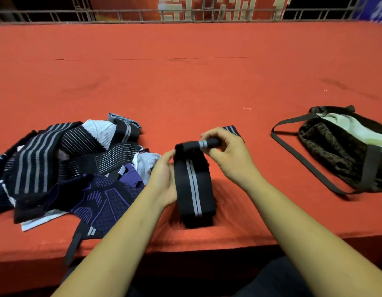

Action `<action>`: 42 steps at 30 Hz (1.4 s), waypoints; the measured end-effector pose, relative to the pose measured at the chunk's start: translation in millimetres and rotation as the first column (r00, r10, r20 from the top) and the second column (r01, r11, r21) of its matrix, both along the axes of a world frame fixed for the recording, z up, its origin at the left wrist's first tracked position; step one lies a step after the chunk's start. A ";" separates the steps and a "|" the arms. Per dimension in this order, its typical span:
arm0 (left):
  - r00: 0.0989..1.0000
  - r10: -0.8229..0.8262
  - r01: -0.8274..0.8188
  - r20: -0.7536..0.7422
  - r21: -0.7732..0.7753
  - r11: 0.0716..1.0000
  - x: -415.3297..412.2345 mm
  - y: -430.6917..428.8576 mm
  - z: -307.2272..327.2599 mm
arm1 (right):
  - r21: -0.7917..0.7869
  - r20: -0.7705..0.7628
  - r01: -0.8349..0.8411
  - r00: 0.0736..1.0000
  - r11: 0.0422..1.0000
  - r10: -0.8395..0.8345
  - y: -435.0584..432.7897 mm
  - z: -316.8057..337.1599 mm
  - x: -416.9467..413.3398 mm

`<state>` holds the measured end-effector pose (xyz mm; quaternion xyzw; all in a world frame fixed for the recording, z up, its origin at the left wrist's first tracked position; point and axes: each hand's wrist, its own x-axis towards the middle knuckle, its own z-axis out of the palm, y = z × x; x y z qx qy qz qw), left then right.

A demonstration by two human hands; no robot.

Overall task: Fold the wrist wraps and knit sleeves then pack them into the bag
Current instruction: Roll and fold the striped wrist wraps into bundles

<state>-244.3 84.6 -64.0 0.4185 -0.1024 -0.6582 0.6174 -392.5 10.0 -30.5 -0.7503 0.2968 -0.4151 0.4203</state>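
Wrist wrap (194,185) lies with its long axis running from the table's (185,82) near edge away, far end rolled (crosswise) and pinched by right hand (226,155), left hand (164,179) gripping its left edge; bag (344,151) toward right edge.

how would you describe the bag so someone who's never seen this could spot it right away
On the red-covered table, look to the far right, away from the pile of wraps and sleeves on the left. The bag lies there alone: dark and patterned, with long dark straps and a pale lining showing at its opening.
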 end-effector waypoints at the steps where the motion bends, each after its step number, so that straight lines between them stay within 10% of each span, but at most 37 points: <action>1: 0.998 0.011 -0.013 -0.057 -0.031 0.999 3.1 -0.2 0.3 | -0.009 -0.010 -0.007 1.000 1.000 0.007 4.0 -6.7 0.4; 13: 0.977 0.156 -0.150 0.145 -0.050 0.987 1.5 -2.6 -8.9 | 0.191 -0.257 -0.101 0.955 0.976 0.149 52.3 -40.5 8.0; 25: 0.861 0.174 0.009 0.477 -0.357 0.934 -4.6 -3.6 5.2 | 0.394 0.087 0.023 0.994 0.919 -0.062 43.9 -28.3 14.1; 33: 0.945 -0.098 0.169 0.313 -0.209 0.963 -20.0 5.7 1.2 | 0.234 0.215 0.069 0.969 0.970 -0.121 10.7 2.3 16.6; 42: 0.996 0.043 -0.039 0.084 -0.047 0.998 -18.6 4.5 -15.8 | 0.279 0.269 -0.145 0.961 0.949 0.067 16.5 -16.1 0.0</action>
